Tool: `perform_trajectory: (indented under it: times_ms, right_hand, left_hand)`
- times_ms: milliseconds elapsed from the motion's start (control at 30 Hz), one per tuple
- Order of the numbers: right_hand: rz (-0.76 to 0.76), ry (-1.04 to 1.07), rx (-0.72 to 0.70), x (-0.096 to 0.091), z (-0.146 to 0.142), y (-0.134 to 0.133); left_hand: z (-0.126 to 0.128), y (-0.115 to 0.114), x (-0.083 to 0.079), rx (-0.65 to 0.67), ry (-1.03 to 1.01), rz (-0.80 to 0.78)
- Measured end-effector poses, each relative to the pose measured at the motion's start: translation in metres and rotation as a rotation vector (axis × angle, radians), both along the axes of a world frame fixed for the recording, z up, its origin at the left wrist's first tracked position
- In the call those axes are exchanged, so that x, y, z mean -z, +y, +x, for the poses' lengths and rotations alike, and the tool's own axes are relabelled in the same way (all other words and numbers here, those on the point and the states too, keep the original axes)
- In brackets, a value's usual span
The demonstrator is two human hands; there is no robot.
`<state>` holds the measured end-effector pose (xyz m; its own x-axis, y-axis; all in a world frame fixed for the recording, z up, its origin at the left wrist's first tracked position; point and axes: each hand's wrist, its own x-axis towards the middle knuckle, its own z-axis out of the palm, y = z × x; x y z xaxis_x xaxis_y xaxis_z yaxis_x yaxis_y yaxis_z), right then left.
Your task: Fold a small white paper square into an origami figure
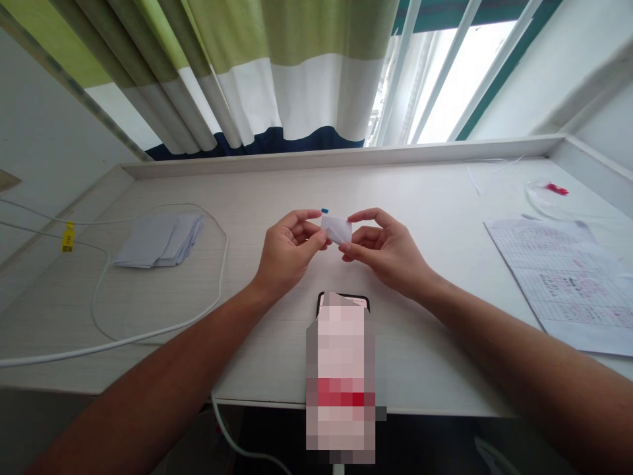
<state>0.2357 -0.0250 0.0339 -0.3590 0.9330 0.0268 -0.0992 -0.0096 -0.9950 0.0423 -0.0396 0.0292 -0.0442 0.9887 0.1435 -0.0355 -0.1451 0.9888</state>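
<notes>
A small folded piece of white paper (pixel 337 229) is held above the middle of the white desk (pixel 277 198). My left hand (pixel 289 251) pinches its left side between thumb and fingers. The paper's right side is gripped by my right hand (pixel 386 251), also in a pinch. A tiny blue thing (pixel 325 211) shows just behind the paper's top left corner. Below the hands a phone (pixel 343 303) lies near the desk's front edge, its screen blurred out.
A stack of white paper sheets (pixel 161 241) lies at the left, ringed by a white cable (pixel 163 330) with a yellow tag (pixel 68 237). A printed sheet (pixel 564 284) and clear plastic with a red bit (pixel 556 190) lie at the right. Striped curtain (pixel 257 72) hangs behind.
</notes>
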Motion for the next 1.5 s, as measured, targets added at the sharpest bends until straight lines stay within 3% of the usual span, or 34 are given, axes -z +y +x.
perform_trajectory:
  times_ms: [133,667,1200,1500]
  right_hand:
    - [0.012,-0.005,-0.006,-0.0006,0.0010,-0.0007]
    - [-0.077,-0.030,-0.150,0.0014,-0.0011,0.0012]
    - [-0.150,0.044,-0.150,0.0037,-0.0008,0.0002]
    - [-0.132,0.042,-0.093,0.0024,0.0010,0.0001]
  left_hand:
    - [0.0007,-0.0005,0.0016,0.057,-0.020,-0.029]
    - [0.0026,-0.0015,0.0034,0.063,0.003,-0.011]
    - [0.0029,-0.0004,-0.0002,0.053,-0.012,0.023]
    - [0.0051,-0.0033,0.0023,0.136,0.013,-0.018]
